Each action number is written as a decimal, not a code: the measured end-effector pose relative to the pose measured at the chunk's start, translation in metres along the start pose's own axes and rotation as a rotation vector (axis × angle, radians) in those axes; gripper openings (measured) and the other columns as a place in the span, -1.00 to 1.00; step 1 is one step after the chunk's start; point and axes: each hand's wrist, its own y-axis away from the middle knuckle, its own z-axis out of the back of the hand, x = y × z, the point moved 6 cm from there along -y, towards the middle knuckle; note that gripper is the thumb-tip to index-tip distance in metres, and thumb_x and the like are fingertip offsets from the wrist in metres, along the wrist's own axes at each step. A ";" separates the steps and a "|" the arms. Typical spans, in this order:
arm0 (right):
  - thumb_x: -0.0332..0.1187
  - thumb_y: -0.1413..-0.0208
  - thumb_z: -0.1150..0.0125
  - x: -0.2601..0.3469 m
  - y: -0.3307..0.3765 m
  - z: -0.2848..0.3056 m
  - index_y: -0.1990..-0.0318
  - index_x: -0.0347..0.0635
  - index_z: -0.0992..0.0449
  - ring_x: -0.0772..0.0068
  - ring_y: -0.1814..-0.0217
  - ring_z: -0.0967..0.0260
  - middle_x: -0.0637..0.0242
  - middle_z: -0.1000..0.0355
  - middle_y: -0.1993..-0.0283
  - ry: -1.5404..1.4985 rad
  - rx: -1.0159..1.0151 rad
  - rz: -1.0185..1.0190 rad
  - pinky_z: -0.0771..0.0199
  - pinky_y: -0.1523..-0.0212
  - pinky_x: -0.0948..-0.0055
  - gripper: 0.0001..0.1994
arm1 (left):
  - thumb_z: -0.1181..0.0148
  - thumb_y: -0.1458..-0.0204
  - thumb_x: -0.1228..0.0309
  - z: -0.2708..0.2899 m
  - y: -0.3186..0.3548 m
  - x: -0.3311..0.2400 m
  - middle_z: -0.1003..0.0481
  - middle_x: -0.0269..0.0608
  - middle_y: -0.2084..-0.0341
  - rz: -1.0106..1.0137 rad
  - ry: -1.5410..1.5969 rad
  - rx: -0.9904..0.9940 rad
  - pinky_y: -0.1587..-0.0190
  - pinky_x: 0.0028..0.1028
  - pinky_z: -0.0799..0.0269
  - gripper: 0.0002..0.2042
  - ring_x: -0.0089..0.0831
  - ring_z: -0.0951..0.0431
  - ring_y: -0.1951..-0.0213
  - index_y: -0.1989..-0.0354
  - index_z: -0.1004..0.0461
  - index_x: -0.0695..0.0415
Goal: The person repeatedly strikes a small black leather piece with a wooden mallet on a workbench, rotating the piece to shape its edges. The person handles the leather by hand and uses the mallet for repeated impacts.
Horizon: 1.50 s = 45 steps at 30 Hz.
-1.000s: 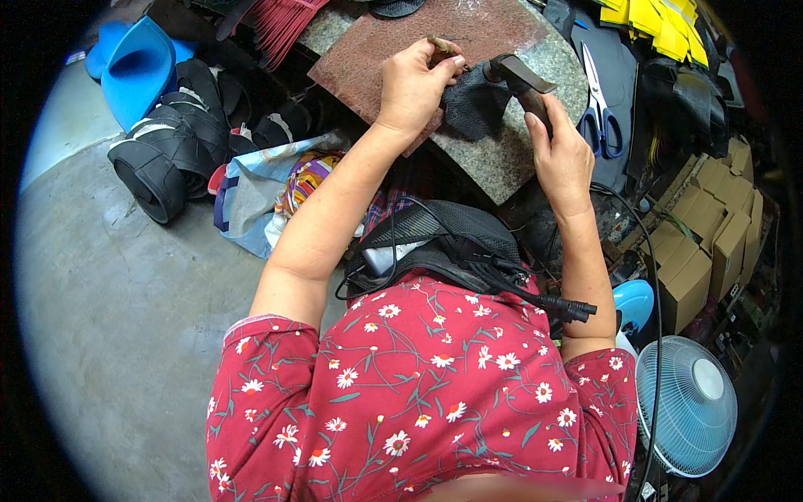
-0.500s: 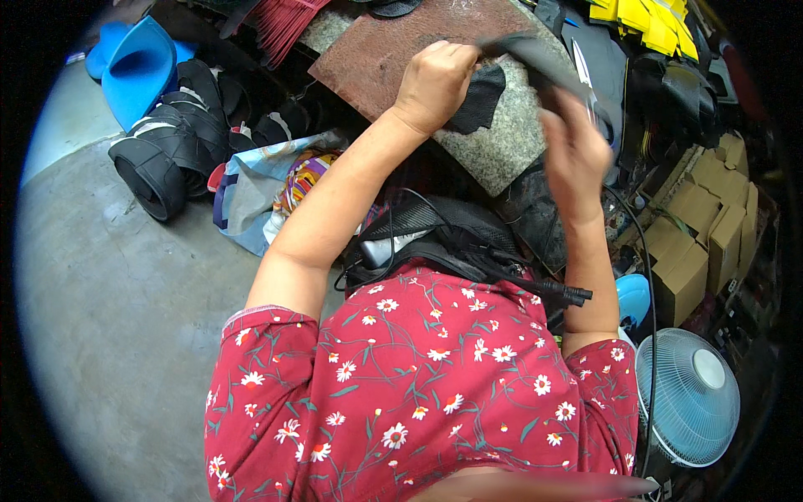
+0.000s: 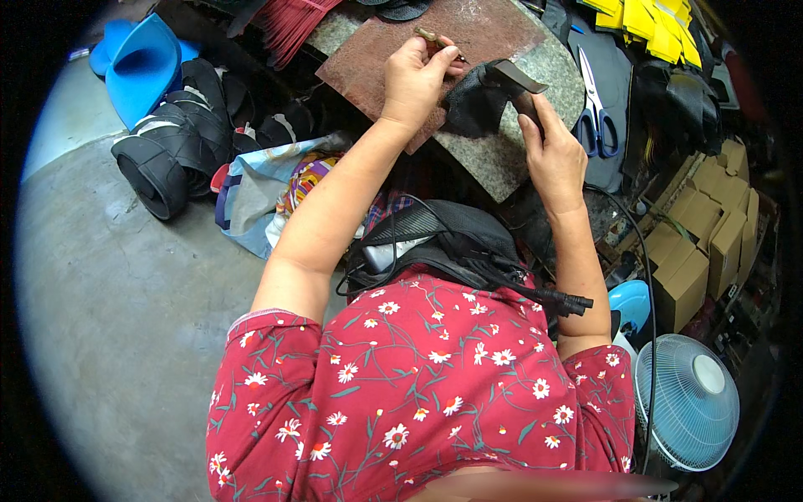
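My left hand (image 3: 411, 84) is closed in a pinch over a reddish-brown board (image 3: 360, 63). Between its fingers sits a short brownish metal punch (image 3: 430, 37), its dark tip showing past the fingertips. To the right, my right hand (image 3: 555, 157) grips the handle of a hammer with a dark, flattened, curved head (image 3: 517, 78). Under the hammer head lies a piece of black textured material (image 3: 475, 109), partly hidden by it. This piece rests across the board's edge and the grey speckled stone slab (image 3: 493, 159).
Blue-handled scissors (image 3: 594, 109) lie right of the slab, with yellow pieces (image 3: 648, 29) beyond. Red strips (image 3: 293, 25) and black curved pieces (image 3: 171, 151) are at left. Cardboard boxes (image 3: 682, 276) and a fan (image 3: 690, 402) stand at right. A black cable (image 3: 648, 293) hangs nearby.
My left hand has turned and drawn slightly left, bringing the punch into view. The hammer, blurred before, has come down and left with my right hand and now shows clearly.
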 end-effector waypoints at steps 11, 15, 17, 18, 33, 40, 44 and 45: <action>-0.14 -0.16 -0.13 -0.007 -0.003 0.004 -0.13 0.11 -0.41 -0.02 0.12 -0.47 0.12 -0.51 0.12 -0.076 0.028 -0.072 -0.47 0.18 0.19 -0.62 | -0.21 -0.06 0.53 -0.007 -0.003 0.002 -0.56 -0.26 0.41 -0.049 -0.390 0.079 0.29 -0.62 -0.52 -0.89 -0.60 -0.56 0.38 0.27 -0.53 0.30; -0.13 -0.16 -0.12 -0.011 -0.001 0.002 -0.13 0.10 -0.41 -0.04 0.12 -0.47 0.11 -0.51 0.13 -0.073 0.046 -0.099 -0.47 0.18 0.18 -0.62 | -0.21 -0.06 0.52 -0.009 -0.002 -0.002 -0.57 -0.24 0.42 -0.028 -0.370 0.061 0.30 -0.61 -0.52 -0.89 -0.59 -0.57 0.38 0.28 -0.54 0.31; -0.13 -0.16 -0.12 -0.010 -0.001 0.002 -0.13 0.10 -0.41 -0.05 0.13 -0.47 0.09 -0.51 0.13 -0.080 0.035 -0.078 -0.47 0.18 0.17 -0.62 | -0.22 -0.06 0.52 -0.011 -0.002 -0.005 -0.57 -0.24 0.42 -0.022 -0.388 0.055 0.29 -0.61 -0.53 -0.88 -0.61 -0.57 0.37 0.28 -0.54 0.31; -0.13 -0.16 -0.12 -0.012 -0.002 0.000 -0.13 0.08 -0.41 -0.03 0.11 -0.47 0.09 -0.51 0.13 -0.077 0.061 -0.110 -0.46 0.16 0.18 -0.62 | -0.23 -0.04 0.51 -0.012 -0.001 -0.007 -0.58 -0.22 0.42 -0.037 -0.437 0.053 0.30 -0.59 -0.52 -0.88 -0.57 -0.58 0.38 0.28 -0.54 0.29; -0.38 -0.17 -0.18 0.003 0.000 0.053 -0.09 -0.29 -0.42 0.48 0.25 -0.45 0.19 -0.52 0.22 -0.589 -0.200 0.030 -0.44 0.20 0.52 -0.65 | -0.20 -0.06 0.50 -0.008 -0.006 0.000 -0.58 -0.22 0.45 -0.012 -0.259 0.031 0.31 -0.55 -0.53 -0.91 -0.48 -0.61 0.39 0.30 -0.52 0.25; -0.20 -0.16 -0.18 -0.027 0.004 0.013 -0.11 -0.11 -0.43 0.08 0.02 -0.49 0.05 -0.49 0.03 -0.331 -0.100 -0.078 -0.45 0.08 0.35 -0.61 | -0.20 -0.07 0.52 -0.009 -0.005 -0.001 -0.57 -0.24 0.45 -0.139 -0.452 0.086 0.30 -0.60 -0.54 -0.89 -0.58 -0.59 0.39 0.28 -0.52 0.30; -0.19 -0.16 -0.17 -0.028 0.004 0.014 -0.11 -0.11 -0.43 0.06 0.01 -0.48 0.07 -0.49 0.03 -0.298 -0.105 -0.064 -0.45 0.08 0.33 -0.61 | -0.20 -0.06 0.52 -0.009 -0.005 0.000 -0.58 -0.23 0.45 -0.146 -0.482 0.073 0.31 -0.60 -0.54 -0.90 -0.59 -0.59 0.39 0.28 -0.53 0.30; -0.19 -0.16 -0.17 -0.026 0.004 0.015 -0.11 -0.11 -0.43 0.06 0.01 -0.48 0.07 -0.49 0.03 -0.292 -0.110 -0.050 -0.45 0.08 0.33 -0.61 | -0.21 -0.06 0.52 -0.009 -0.005 0.001 -0.58 -0.23 0.45 -0.146 -0.499 0.071 0.31 -0.61 -0.54 -0.90 -0.59 -0.59 0.39 0.28 -0.53 0.30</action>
